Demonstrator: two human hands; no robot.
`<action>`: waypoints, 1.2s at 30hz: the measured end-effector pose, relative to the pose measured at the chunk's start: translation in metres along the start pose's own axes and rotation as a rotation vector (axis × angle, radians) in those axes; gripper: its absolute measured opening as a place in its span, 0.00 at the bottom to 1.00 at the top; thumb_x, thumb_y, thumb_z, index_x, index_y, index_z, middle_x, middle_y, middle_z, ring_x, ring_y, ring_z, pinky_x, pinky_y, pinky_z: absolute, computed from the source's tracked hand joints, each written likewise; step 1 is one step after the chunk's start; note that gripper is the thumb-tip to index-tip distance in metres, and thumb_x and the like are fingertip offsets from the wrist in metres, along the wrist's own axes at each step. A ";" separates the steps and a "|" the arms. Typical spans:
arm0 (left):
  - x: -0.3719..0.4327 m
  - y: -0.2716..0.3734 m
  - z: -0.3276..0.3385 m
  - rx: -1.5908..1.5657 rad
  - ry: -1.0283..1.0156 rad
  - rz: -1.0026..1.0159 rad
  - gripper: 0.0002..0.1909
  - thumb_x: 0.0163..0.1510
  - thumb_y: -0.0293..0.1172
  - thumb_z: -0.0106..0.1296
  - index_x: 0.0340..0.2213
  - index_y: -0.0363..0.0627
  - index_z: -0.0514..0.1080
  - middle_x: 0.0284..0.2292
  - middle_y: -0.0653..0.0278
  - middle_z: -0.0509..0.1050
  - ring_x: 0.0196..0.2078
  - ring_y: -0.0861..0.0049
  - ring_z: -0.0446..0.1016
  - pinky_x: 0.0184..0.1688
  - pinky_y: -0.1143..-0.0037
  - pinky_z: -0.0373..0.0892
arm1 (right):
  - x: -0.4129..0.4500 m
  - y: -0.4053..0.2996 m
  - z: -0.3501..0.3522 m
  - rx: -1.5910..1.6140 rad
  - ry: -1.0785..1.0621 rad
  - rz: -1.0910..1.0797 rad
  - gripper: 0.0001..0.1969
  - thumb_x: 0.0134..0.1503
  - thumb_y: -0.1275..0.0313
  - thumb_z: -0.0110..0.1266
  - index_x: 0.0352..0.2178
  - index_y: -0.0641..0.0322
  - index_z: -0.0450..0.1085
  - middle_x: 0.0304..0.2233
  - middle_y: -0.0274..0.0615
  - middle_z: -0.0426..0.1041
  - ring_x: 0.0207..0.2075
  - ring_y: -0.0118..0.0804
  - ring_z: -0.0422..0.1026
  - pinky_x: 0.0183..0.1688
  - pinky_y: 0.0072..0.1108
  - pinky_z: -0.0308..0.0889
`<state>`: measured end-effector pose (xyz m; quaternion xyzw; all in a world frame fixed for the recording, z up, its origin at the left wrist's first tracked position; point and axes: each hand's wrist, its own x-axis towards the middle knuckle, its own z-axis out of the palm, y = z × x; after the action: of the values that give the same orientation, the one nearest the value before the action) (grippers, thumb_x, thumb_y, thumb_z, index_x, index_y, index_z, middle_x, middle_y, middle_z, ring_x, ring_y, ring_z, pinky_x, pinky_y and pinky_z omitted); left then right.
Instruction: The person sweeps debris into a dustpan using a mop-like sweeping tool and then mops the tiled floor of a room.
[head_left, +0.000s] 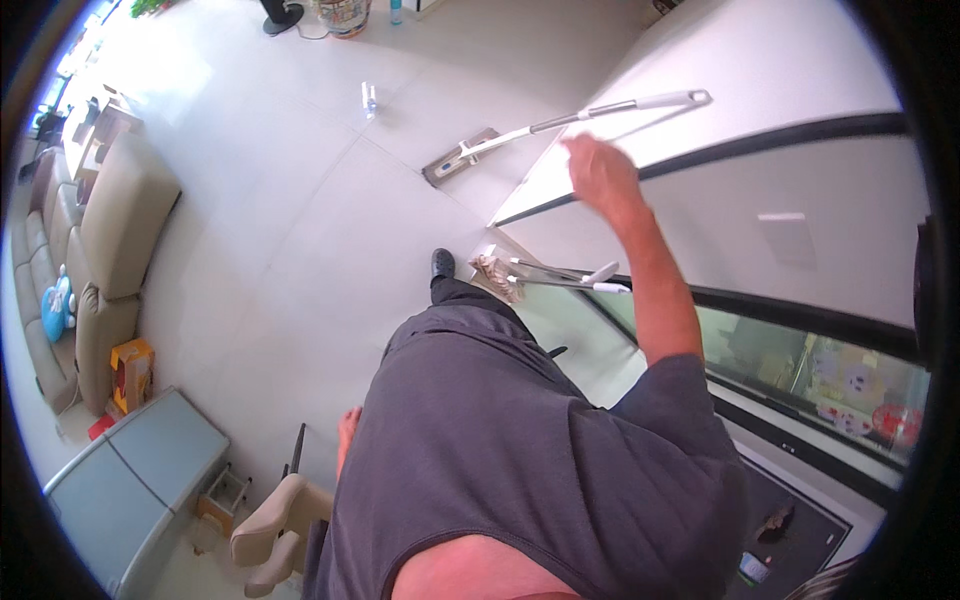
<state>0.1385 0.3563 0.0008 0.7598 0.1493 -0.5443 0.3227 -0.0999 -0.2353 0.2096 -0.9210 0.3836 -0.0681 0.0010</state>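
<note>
A flat mop leans on the white wall, its grey head (444, 169) on the floor tiles and its white-and-metal handle (664, 100) slanting up to the right. My right hand (602, 178) is raised just below that handle, blurred, with the fingers bent; a small gap seems to separate them. Below my right forearm, two more poles with white grips (606, 287) lean at the black-framed glass panel, beside a crumpled striped cloth (495, 276) on the floor. Only part of my left hand (348, 426) shows at my left side, the rest hidden by my body.
A beige sofa (112, 225) lines the left side, near a glass-topped table (139, 465) and a beige chair (274, 517). A small clear bottle-like object (369, 101) is on the floor ahead. The black frame (795, 315) of the glass panel runs along my right.
</note>
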 end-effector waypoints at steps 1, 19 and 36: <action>0.007 0.022 0.005 -0.067 -0.003 0.019 0.19 0.56 0.40 0.48 0.41 0.36 0.65 0.29 0.61 0.74 0.28 0.78 0.73 0.29 0.80 0.68 | 0.032 0.019 0.005 -0.096 0.088 -0.004 0.07 0.52 0.73 0.43 0.24 0.62 0.68 0.28 0.49 0.72 0.30 0.51 0.73 0.33 0.36 0.69; 0.106 0.301 0.049 0.057 -0.235 0.301 0.16 0.57 0.38 0.47 0.39 0.36 0.69 0.29 0.62 0.74 0.27 0.80 0.72 0.28 0.80 0.67 | 0.081 0.054 0.016 -0.453 -1.160 0.350 0.15 0.40 0.71 0.51 0.33 0.59 0.76 0.32 0.45 0.77 0.33 0.45 0.76 0.36 0.31 0.71; 0.140 0.373 0.284 1.030 -0.934 0.231 0.22 0.56 0.47 0.45 0.36 0.35 0.69 0.27 0.59 0.75 0.25 0.74 0.74 0.26 0.75 0.72 | -0.180 -0.200 0.052 0.554 -0.714 1.102 0.16 0.45 0.64 0.55 0.28 0.69 0.68 0.19 0.52 0.72 0.22 0.47 0.74 0.30 0.34 0.69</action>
<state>0.1971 -0.1255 -0.0632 0.5136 -0.3631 -0.7774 0.0081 -0.0773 0.0305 0.1467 -0.5248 0.7383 0.1534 0.3949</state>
